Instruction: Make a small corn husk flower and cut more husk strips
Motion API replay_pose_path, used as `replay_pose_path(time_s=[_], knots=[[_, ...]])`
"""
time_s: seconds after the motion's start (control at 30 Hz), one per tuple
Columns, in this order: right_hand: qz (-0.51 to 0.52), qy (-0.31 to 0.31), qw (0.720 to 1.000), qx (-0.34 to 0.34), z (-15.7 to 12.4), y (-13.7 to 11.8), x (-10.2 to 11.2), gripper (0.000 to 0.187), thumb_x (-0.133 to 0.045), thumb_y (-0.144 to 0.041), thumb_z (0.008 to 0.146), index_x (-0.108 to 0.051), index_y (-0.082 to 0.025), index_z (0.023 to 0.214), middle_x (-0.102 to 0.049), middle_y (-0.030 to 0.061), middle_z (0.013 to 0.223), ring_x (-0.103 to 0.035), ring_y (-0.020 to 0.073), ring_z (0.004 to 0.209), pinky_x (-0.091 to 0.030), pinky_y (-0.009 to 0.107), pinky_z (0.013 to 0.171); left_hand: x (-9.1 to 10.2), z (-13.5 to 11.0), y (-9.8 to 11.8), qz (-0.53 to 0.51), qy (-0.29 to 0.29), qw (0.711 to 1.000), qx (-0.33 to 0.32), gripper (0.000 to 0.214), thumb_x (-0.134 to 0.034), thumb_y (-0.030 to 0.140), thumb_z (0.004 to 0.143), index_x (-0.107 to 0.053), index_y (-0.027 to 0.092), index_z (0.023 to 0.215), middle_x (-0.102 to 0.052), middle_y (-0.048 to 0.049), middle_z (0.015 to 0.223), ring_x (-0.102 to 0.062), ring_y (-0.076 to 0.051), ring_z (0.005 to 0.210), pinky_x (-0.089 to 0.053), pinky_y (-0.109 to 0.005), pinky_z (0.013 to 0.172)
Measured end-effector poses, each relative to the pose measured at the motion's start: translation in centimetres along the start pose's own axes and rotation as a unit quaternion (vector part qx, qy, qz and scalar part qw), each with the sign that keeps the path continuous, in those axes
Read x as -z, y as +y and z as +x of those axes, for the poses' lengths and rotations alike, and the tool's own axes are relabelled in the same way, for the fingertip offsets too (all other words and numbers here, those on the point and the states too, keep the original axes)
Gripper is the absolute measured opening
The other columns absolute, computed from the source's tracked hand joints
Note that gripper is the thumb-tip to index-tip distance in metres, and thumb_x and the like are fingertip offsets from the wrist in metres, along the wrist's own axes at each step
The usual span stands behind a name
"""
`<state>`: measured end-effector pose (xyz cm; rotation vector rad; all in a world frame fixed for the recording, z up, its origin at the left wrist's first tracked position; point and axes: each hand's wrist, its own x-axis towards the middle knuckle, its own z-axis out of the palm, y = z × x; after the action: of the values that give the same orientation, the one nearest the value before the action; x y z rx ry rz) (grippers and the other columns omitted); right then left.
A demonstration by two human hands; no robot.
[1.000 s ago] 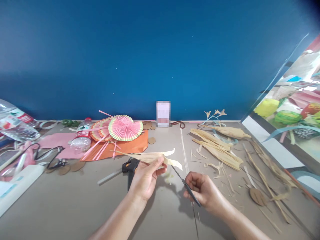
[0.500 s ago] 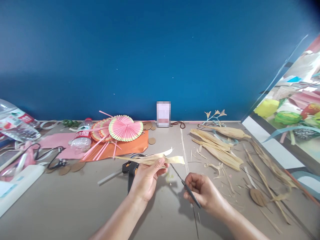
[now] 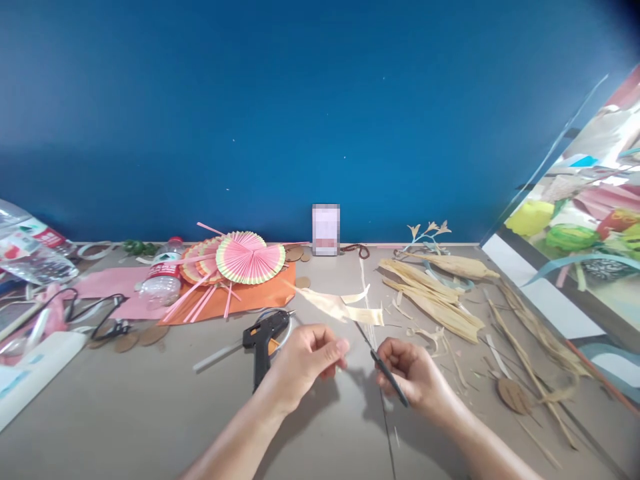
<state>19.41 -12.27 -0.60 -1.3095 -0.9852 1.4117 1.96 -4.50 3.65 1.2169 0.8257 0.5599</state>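
My left hand point(image 3: 313, 357) is closed with its thumb against the curled fingers, and nothing shows in it. Just above it, clear of the fingers, is a pale strip of dried corn husk point(image 3: 330, 305) with a split right end. My right hand point(image 3: 411, 373) grips black-handled scissors point(image 3: 387, 375), seen edge-on. Their thin blades point up and left, and the tip meets the underside of the husk strip; whether they pinch it I cannot tell. A black hot glue gun point(image 3: 263, 337) lies beside my left wrist.
Dried husks point(image 3: 435, 303) and scraps lie at right, near a round wooden disc point(image 3: 514, 396). Pink paper fans point(image 3: 250, 259) rest on orange paper point(image 3: 200, 310) beside a plastic bottle point(image 3: 163, 277). A phone-like panel point(image 3: 326, 230) leans on the blue wall point(image 3: 320, 120).
My left hand has let go of the husk strip and sits a little lower. The strip has shifted right, with the scissors at its underside. My right hand has moved slightly right.
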Motion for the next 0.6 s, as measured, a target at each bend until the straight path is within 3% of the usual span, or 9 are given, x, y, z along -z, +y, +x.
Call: replay_pose_path(time_s=[0.07,0.17,0.23,0.3,0.37,0.5,0.6], knots=[[-0.003,-0.003,1.0,-0.001,0.0,-0.3,0.4,0.039,-0.077,-0.034,0.05,-0.046,-0.015,0.062,-0.042,-0.0068,0.051,-0.033,0.0037,0.045,-0.026,0.016,0.042,0.3,-0.9,0.9,0.078,0.026,0.994,-0.071,0.03,-0.062,0.038,0.067,-0.056,0.012,0.052,-0.056,-0.0018,0.051,-0.041,-0.005,0.042,-0.034,-0.018,0.042],[-0.01,-0.015,1.0,-0.006,-0.1,-0.6,0.7,0.039,-0.078,-0.034,0.048,-0.046,-0.015,0.061,-0.041,-0.0067,0.051,-0.034,0.0039,0.045,-0.026,0.016,0.042,1.0,-1.7,2.3,0.141,0.191,0.944,-0.231,0.023,-0.058,0.033,0.072,-0.064,0.015,0.085,-0.063,-0.0065,0.079,-0.048,-0.008,0.052,-0.039,-0.019,0.046],[-0.02,-0.018,1.0,-0.012,-0.1,-0.7,0.7,0.04,-0.079,-0.035,0.047,-0.047,-0.015,0.061,-0.041,-0.0069,0.051,-0.034,0.0039,0.044,-0.026,0.016,0.042,1.4,-1.6,2.9,0.174,0.186,0.94,-0.228,0.036,-0.055,0.032,0.075,-0.058,0.017,0.107,-0.061,-0.0037,0.07,-0.05,-0.009,0.052,-0.041,-0.02,0.047],[-0.026,-0.022,0.999,-0.015,0.0,-0.6,0.5,0.04,-0.078,-0.036,0.047,-0.047,-0.015,0.061,-0.042,-0.0067,0.051,-0.034,0.004,0.044,-0.027,0.016,0.042,1.7,-0.9,3.2,0.2,0.127,0.956,-0.176,0.039,-0.053,0.032,0.077,-0.055,0.016,0.112,-0.06,-0.0024,0.066,-0.052,-0.01,0.052,-0.043,-0.02,0.05],[-0.025,-0.022,0.999,-0.015,0.0,-0.5,0.3,0.041,-0.078,-0.036,0.047,-0.046,-0.015,0.061,-0.042,-0.0066,0.051,-0.034,0.0038,0.044,-0.027,0.016,0.042,1.7,0.1,3.0,0.203,0.107,0.961,-0.154,0.035,-0.053,0.034,0.076,-0.06,0.015,0.104,-0.062,-0.0036,0.07,-0.053,-0.01,0.052,-0.043,-0.02,0.05],[-0.024,-0.017,1.0,-0.008,0.2,-0.2,0.2,0.04,-0.078,-0.036,0.049,-0.046,-0.014,0.061,-0.041,-0.007,0.051,-0.032,0.0033,0.044,-0.025,0.016,0.041,1.6,1.3,2.3,0.18,0.118,0.967,-0.137,0.025,-0.058,0.036,0.072,-0.064,0.014,0.081,-0.058,-0.0004,0.054,-0.051,-0.009,0.047,-0.041,-0.019,0.048],[-0.022,-0.02,1.0,-0.002,0.2,-0.3,0.3,0.04,-0.077,-0.037,0.05,-0.047,-0.014,0.062,-0.04,-0.007,0.051,-0.032,0.0034,0.044,-0.024,0.016,0.041,1.5,1.5,1.9,0.157,0.106,0.973,-0.128,0.022,-0.06,0.036,0.07,-0.063,0.014,0.074,-0.054,0.0011,0.046,-0.05,-0.01,0.043,-0.039,-0.019,0.046]])
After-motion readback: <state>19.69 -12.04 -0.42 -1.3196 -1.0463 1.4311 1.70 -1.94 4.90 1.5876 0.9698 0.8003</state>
